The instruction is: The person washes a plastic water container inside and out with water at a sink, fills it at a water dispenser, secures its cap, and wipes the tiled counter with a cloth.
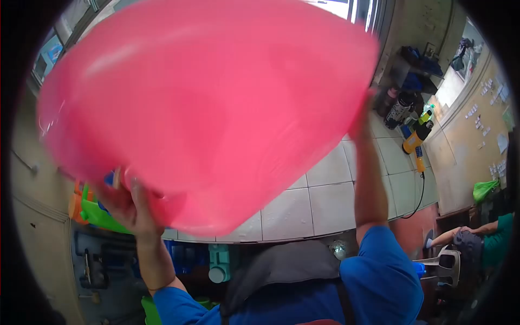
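Observation:
A large, smooth pink plastic piece (pixel 216 108) fills the upper left and middle of the head view, raised above a white tiled counter (pixel 330 203). At its lower left edge, my left hand (pixel 130 203) grips it with bent fingers. My right hand (pixel 364 116) is at its right edge, partly hidden by the piece and blurred; the fingers seem to lie against the edge.
Bottles (pixel 400 110) and a yellow-and-black tool (pixel 417 138) with a cord stand at the counter's right. Green and orange plastic items (pixel 97 211) lie at the left. Another person in a green shirt (pixel 505 238) sits at the lower right, near a chair (pixel 447 265).

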`<move>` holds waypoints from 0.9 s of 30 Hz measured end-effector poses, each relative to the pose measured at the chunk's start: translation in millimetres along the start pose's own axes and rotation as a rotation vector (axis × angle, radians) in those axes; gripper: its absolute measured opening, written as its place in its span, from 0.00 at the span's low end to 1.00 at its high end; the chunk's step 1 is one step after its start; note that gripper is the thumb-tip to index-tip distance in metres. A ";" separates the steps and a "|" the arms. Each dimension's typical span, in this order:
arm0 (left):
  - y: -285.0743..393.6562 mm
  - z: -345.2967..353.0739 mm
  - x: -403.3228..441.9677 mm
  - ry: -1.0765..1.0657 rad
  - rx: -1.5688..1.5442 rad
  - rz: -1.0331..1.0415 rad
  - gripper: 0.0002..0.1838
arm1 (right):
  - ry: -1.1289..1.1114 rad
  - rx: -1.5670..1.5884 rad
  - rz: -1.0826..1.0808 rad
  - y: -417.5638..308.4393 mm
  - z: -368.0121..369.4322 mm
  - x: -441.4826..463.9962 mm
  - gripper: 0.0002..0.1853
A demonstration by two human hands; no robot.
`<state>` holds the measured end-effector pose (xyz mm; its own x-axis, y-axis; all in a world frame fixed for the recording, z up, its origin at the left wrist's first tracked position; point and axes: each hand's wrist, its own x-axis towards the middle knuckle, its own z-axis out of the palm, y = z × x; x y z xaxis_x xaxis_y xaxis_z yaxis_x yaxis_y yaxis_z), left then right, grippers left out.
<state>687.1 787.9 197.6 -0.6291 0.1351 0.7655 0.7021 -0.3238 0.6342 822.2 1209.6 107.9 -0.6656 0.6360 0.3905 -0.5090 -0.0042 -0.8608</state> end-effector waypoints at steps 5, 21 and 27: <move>-150.3 -65.3 -86.9 -0.285 0.997 0.498 0.36 | 0.139 -0.066 -0.187 58.1 -48.8 -17.8 0.29; -141.0 -12.8 -75.0 -0.393 0.178 -0.169 0.29 | 0.462 -0.064 -0.095 147.5 -25.2 -126.9 0.37; -87.3 15.4 -9.1 -0.070 -0.092 -0.210 0.34 | 0.163 -0.100 0.109 37.7 -21.1 -55.2 0.42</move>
<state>636.6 829.4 137.0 -0.7311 0.2725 0.6254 0.5227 -0.3653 0.7702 851.3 1190.5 47.0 -0.6124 0.7526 0.2418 -0.3767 -0.0089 -0.9263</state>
